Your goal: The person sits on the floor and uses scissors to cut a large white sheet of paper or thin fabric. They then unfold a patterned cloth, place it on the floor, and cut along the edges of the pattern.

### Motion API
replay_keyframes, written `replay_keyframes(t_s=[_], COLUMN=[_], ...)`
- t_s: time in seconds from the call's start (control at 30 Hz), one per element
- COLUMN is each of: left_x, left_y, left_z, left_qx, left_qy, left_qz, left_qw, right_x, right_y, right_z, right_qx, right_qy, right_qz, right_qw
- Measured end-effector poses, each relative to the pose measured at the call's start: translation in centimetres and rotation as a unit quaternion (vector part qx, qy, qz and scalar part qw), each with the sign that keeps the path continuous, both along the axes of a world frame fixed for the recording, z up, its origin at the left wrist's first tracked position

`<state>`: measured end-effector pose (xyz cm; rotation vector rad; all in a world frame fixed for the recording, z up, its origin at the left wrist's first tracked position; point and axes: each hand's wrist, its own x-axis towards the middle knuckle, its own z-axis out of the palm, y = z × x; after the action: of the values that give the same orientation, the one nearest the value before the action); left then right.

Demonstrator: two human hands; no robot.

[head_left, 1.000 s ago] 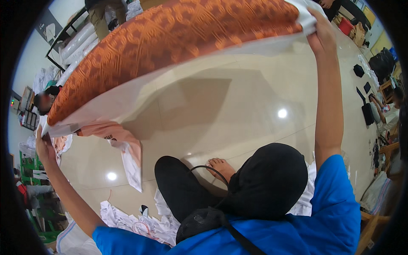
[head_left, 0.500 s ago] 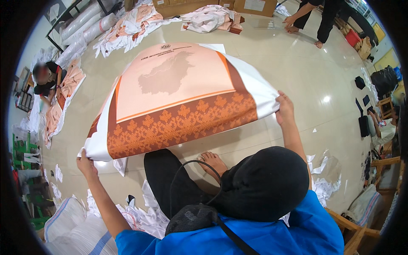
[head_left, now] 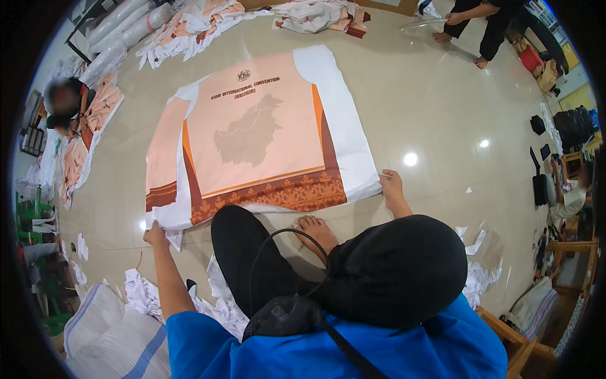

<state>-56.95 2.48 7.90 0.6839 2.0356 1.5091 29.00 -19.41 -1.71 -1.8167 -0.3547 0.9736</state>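
The tiled floor (head_left: 429, 114) bears the peach-and-brown printed fabric (head_left: 255, 139), spread nearly flat. At the fabric's near left corner, the left hand (head_left: 156, 235) has its fingers clamped on white margin; at its near right corner, the right hand (head_left: 392, 186) pinches likewise. Drawing both corners gently, evenly apart should smooth the rippled near hem (head_left: 271, 207).

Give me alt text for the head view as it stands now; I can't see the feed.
A person's left hand and right hand hold the near corners of a peach, brown and white printed fabric panel, spread over a glossy floor. More peach-and-white fabric lies beyond, and a barefoot co-worker stands at upper right.
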Motion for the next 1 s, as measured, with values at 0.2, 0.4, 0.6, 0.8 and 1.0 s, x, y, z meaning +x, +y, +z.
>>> replay_keyframes(t_s=[0.2, 0.4, 0.6, 0.8, 1.0], left_x=[16.6, 21.8, 22.0, 22.7, 24.4], left_y=[-9.1, -13.5, -13.7, -14.9, -14.7], left_z=[-7.5, -5.1, -7.9, -8.8, -9.6], left_qx=[-0.23, -0.054, -0.034, 0.013, -0.029], left_qy=[0.448, 0.385, 0.376, 0.572, 0.553], left_qz=[-0.008, -0.398, -0.374, -0.303, -0.285], left_qw=[0.864, 0.831, 0.847, 0.763, 0.782], right_x=[2.4, -1.6, -2.1, -3.7, -6.4], right_y=[-6.6, -6.7, -6.6, -0.1, 14.2], right_z=[-1.4, 2.2, 3.9, 5.6, 8.2], right_qx=[0.027, -0.016, -0.073, -0.003, -0.074], right_qy=[-0.186, -0.293, -0.385, -0.49, -0.403], right_qz=[0.074, 0.141, 0.172, 0.265, 0.462], right_qw=[0.979, 0.945, 0.904, 0.831, 0.786])
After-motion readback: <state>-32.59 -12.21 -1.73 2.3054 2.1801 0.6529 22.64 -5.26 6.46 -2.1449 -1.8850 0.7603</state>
